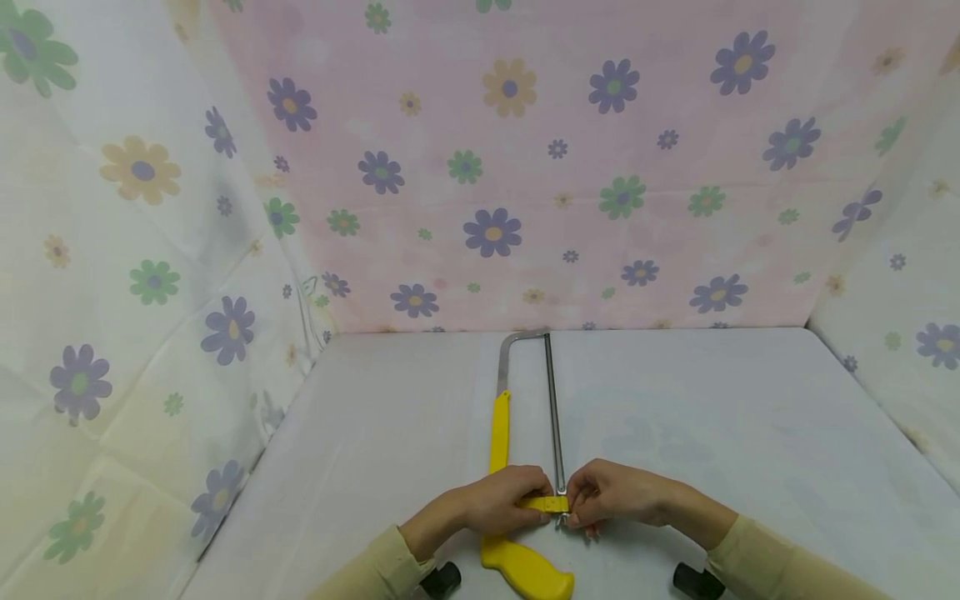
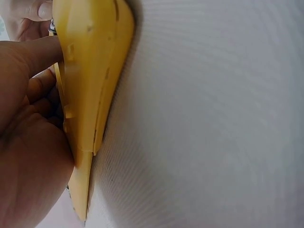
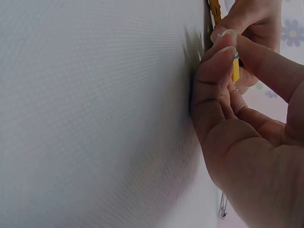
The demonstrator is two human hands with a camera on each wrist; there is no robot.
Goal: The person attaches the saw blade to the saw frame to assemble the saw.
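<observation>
A hacksaw with a yellow handle (image 1: 528, 573) and a grey bow frame (image 1: 504, 362) lies on the white table, its far end toward the back wall. Its blade (image 1: 553, 408) runs along the right side. My left hand (image 1: 506, 498) holds the yellow frame near the blade's close end; in the left wrist view, the fingers reach behind the yellow handle (image 2: 90, 71). At that end sits a small metal wing nut (image 1: 562, 521), which my right hand (image 1: 618, 494) pinches with thumb and fingertips. In the right wrist view those fingers partly hide it.
The white table (image 1: 720, 433) meets a pink flowered cloth (image 1: 555, 208) at the back. White flowered cloths hang at the left (image 1: 150, 333) and right (image 1: 900, 283). Dark wrist devices (image 1: 442, 580) show beneath both forearms.
</observation>
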